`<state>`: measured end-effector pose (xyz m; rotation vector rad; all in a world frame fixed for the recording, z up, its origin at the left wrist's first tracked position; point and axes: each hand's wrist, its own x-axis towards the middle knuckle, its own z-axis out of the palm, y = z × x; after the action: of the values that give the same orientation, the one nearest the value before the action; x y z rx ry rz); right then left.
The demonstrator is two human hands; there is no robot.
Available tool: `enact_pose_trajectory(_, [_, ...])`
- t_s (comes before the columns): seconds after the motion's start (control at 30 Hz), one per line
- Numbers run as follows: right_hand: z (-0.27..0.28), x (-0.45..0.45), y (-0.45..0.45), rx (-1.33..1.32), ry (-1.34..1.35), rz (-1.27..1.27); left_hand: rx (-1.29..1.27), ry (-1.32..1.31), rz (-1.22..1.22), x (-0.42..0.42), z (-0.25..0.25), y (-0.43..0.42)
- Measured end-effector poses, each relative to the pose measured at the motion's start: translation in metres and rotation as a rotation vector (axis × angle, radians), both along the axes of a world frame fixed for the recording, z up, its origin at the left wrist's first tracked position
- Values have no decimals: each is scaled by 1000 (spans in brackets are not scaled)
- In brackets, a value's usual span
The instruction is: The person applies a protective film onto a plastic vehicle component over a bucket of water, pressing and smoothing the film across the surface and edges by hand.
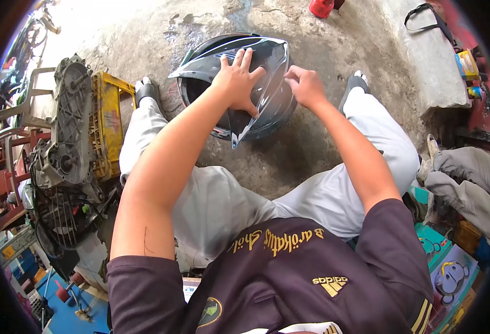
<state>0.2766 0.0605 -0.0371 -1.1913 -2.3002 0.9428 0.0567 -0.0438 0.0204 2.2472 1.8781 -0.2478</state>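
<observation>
A glossy dark motorcycle helmet [271,67] rests on the concrete floor between the person's feet. Pale, shiny edges run along its pointed outer panel, and a dark opening shows at its left side. My left hand [238,82] lies across the top with the fingers and thumb spread, pressing on the shell. At the helmet's right edge is my right hand [307,87], its fingers curled in and thumb and forefinger close together. Whatever those fingertips may hold is too small to make out.
On the left stand a grey metal engine casing [69,117] and a yellow plastic crate [108,119]. A red object [321,8] is on the floor at the top. To the right are a concrete ledge [431,67], crumpled grey cloth [462,178] and printed boxes [451,275].
</observation>
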Motion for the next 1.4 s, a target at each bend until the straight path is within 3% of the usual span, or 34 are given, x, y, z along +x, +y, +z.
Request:
enact_pose_trajectory(0.07, [10, -1, -9, -37, -131, -17, 12, 10, -4, 0, -1, -1])
enact_pose_trajectory(0.2, [7, 0, 1, -17, -69, 9, 6, -1, 2, 0, -1, 1])
enact_pose_trajectory(0.27, [17, -2, -9, -87, -167, -21, 12, -4, -4, -1, -2, -1])
enact_pose_trajectory(0.7, [8, -2, 0, -24, -48, -3, -14, 1, 1, 0, 3, 0])
enact_pose_trajectory(0.8, [11, -2, -2, -54, -126, -31, -15, 2, -1, 0, 3, 1])
enact_pose_trajectory(0.87, [7, 0, 8, -23, -23, 23, -17, -8, 3, 1, 5, 2])
enact_pose_trajectory(1.4, [8, 1, 9, 39, -92, 56, 21, -59, 22, -1, 7, 4])
